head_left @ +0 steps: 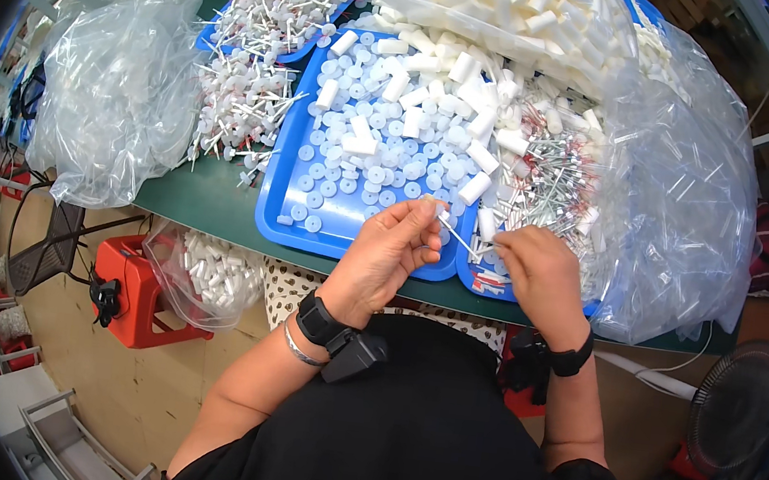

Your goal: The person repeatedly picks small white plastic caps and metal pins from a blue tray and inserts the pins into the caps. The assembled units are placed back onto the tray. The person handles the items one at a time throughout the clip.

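Over the front edge of the blue tray, my left hand is closed in a pinch. A thin white rod sticks out from its fingertips, slanting down to the right. My right hand is also pinched, just right of the rod's lower end. What its fingertips hold is too small to make out. Translucent discs with a hole in the middle are strewn in the tray, along with white foam-like cylinders. Beyond my right hand lies a heap of thin metal pins with reddish wires.
On the green table, piled rods with discs lie at the left. Clear plastic bags flank the work, and a large bag of white cylinders sits at the back. A red stool and a fan stand below.
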Demonstrator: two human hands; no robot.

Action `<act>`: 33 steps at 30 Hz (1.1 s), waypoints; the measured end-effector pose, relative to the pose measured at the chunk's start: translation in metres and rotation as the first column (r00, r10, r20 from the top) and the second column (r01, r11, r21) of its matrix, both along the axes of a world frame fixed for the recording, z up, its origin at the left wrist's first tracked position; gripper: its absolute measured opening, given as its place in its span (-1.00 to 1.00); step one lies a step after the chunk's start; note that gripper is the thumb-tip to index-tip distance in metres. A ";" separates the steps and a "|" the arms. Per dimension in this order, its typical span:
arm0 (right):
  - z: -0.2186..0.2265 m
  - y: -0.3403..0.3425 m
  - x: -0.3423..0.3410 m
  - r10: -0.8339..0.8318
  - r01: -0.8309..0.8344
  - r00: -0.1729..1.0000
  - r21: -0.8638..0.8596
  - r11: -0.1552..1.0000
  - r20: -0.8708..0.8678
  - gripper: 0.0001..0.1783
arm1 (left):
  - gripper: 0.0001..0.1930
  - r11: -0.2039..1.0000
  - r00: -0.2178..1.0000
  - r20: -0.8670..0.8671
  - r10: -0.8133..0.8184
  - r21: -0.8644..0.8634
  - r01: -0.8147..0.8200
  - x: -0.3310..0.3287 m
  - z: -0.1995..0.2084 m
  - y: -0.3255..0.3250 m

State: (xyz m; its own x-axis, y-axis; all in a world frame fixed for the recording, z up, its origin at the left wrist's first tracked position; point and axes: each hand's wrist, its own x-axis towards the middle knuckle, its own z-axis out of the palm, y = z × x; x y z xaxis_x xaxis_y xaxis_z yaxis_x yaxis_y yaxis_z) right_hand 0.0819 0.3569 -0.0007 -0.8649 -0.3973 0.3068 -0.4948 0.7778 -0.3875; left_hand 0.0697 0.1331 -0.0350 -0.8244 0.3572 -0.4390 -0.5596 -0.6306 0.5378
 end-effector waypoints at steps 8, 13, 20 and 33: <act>-0.010 -0.012 -0.001 0.072 -0.075 0.997 0.201 0.977 0.020 -0.96 | -0.69 0.998 0.998 -0.035 -0.055 -0.003 0.055 0.002 0.002 0.003; -0.009 -0.015 0.002 0.060 -0.074 0.995 0.202 0.977 0.077 -0.96 | -0.68 0.998 0.998 -0.041 -0.056 0.005 0.056 0.001 0.002 0.004; -0.010 -0.011 -0.003 0.060 -0.067 0.994 0.081 0.994 0.086 -0.94 | -0.69 1.000 1.000 -0.022 -0.021 -0.007 0.021 0.001 0.006 0.002; -0.007 -0.010 0.010 0.041 0.105 0.937 -0.393 0.914 0.346 -0.86 | -0.73 0.998 0.998 -0.012 0.061 0.009 -0.061 0.001 0.003 0.004</act>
State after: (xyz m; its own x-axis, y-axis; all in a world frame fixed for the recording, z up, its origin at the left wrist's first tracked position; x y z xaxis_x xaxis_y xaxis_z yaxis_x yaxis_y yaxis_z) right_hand 0.0916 0.3467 -0.0073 -0.9542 -0.2748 0.1184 -0.2537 0.5335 -0.8068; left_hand 0.0702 0.1373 -0.0319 -0.8502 0.3100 -0.4256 -0.5132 -0.6682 0.5387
